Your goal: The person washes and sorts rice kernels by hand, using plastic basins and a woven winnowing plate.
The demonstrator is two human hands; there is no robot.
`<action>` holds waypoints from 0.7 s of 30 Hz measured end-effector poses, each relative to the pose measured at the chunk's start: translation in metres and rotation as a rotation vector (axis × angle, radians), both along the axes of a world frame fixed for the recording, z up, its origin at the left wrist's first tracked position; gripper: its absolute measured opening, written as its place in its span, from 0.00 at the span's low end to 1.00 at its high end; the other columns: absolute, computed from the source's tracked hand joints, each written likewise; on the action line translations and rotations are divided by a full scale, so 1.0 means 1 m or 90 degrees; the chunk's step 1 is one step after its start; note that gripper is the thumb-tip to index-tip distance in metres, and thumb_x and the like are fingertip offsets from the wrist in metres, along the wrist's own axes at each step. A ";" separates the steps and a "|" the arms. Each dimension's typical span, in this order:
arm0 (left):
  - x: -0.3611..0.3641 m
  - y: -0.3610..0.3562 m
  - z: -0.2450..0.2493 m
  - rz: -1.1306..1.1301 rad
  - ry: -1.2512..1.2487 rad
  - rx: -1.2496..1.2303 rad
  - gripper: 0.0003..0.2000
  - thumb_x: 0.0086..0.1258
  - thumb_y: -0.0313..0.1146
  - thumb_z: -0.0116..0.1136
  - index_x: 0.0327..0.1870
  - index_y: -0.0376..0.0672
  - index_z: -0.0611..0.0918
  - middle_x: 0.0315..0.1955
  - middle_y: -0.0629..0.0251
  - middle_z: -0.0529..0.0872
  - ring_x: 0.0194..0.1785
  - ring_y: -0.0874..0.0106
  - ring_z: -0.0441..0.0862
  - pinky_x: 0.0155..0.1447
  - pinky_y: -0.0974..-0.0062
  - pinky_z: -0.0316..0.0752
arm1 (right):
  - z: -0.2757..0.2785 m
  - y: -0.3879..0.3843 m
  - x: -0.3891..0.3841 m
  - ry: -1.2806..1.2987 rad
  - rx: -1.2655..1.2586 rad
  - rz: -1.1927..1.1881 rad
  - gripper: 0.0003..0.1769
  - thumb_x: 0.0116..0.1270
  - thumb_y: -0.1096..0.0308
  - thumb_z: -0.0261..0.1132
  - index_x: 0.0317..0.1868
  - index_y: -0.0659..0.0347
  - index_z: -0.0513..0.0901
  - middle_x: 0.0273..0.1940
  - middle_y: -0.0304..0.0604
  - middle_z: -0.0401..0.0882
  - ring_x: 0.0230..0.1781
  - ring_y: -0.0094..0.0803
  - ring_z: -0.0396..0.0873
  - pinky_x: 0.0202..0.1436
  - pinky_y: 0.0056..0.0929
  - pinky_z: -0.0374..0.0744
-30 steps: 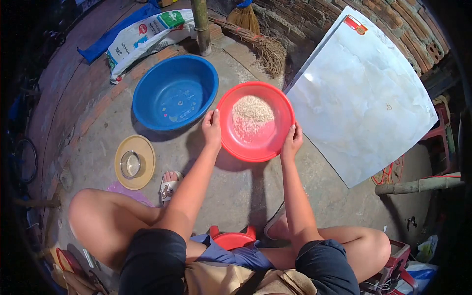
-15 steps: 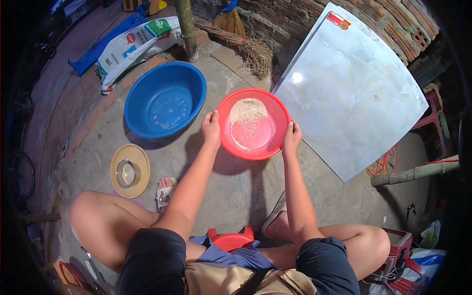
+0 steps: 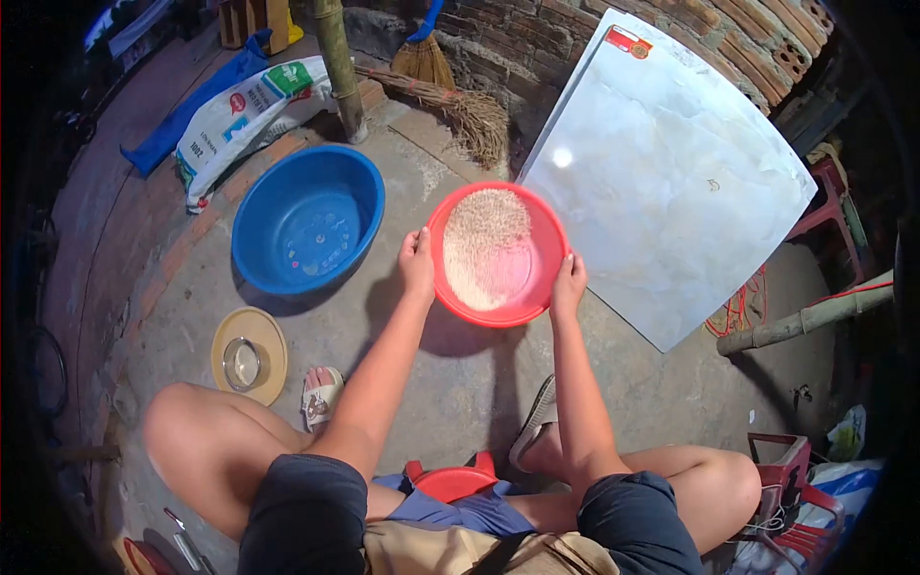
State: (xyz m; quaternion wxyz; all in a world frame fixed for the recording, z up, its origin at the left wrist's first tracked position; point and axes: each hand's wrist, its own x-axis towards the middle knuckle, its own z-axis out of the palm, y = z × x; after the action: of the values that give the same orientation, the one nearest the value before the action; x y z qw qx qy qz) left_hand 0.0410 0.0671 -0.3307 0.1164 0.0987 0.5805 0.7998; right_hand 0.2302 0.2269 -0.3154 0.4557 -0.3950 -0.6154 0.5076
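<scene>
Both hands hold a round red plastic basin (image 3: 537, 287) out in front of me, above the concrete floor. My left hand (image 3: 416, 265) grips the rim on its left side, and my right hand (image 3: 569, 285) is closed on the right rim. Inside the basin, pale grains that look like rice (image 3: 487, 225) are spread over the upper and left part, blurred by motion. The pink-red bottom shows at the lower right. My fingers under the rim are hidden.
A big blue basin (image 3: 251, 220) stands to the left. Below it, a tan round lid or tray (image 3: 275, 335) bears a clear bowl (image 3: 241, 364). A marble-patterned panel (image 3: 671, 192) leans at the right. Brooms (image 3: 474, 125), a bamboo post (image 3: 340, 67) and a printed sack (image 3: 240, 115) are behind.
The grains have spread from a heap at the top of the red basin down its left side. The basin has dropped slightly in view, and the camera view has shifted.
</scene>
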 end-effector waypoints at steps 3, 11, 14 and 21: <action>-0.003 0.006 -0.014 -0.038 -0.148 -0.020 0.10 0.71 0.37 0.47 0.36 0.39 0.75 0.28 0.72 0.77 0.31 0.83 0.72 0.37 0.83 0.69 | -0.008 0.007 0.005 -0.028 0.038 -0.017 0.18 0.70 0.65 0.46 0.51 0.70 0.73 0.44 0.47 0.77 0.45 0.30 0.74 0.51 0.27 0.72; 0.001 0.014 0.001 -0.029 -0.031 0.007 0.11 0.70 0.37 0.47 0.35 0.37 0.76 0.27 0.74 0.74 0.32 0.83 0.68 0.38 0.83 0.65 | -0.002 0.010 0.007 -0.053 0.019 -0.077 0.18 0.69 0.64 0.48 0.48 0.70 0.75 0.40 0.49 0.80 0.42 0.33 0.77 0.47 0.29 0.73; 0.008 0.017 0.022 -0.016 0.022 0.036 0.11 0.70 0.37 0.47 0.35 0.38 0.76 0.26 0.74 0.74 0.31 0.83 0.68 0.38 0.83 0.65 | 0.020 -0.006 0.003 0.049 0.153 -0.163 0.18 0.68 0.64 0.48 0.47 0.70 0.76 0.40 0.49 0.80 0.40 0.33 0.77 0.46 0.29 0.73; -0.003 0.016 0.002 -0.047 -0.022 -0.058 0.11 0.71 0.36 0.45 0.35 0.38 0.75 0.27 0.74 0.74 0.32 0.82 0.68 0.39 0.82 0.66 | 0.016 0.010 0.004 0.010 0.028 -0.100 0.18 0.68 0.63 0.49 0.49 0.68 0.76 0.39 0.52 0.80 0.39 0.33 0.78 0.44 0.30 0.74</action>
State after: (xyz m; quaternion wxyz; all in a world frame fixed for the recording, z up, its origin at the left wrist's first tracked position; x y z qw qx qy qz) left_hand 0.0383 0.0835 -0.3285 0.1602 0.1007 0.6102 0.7693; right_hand 0.2342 0.2366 -0.2992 0.5076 -0.4275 -0.5900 0.4599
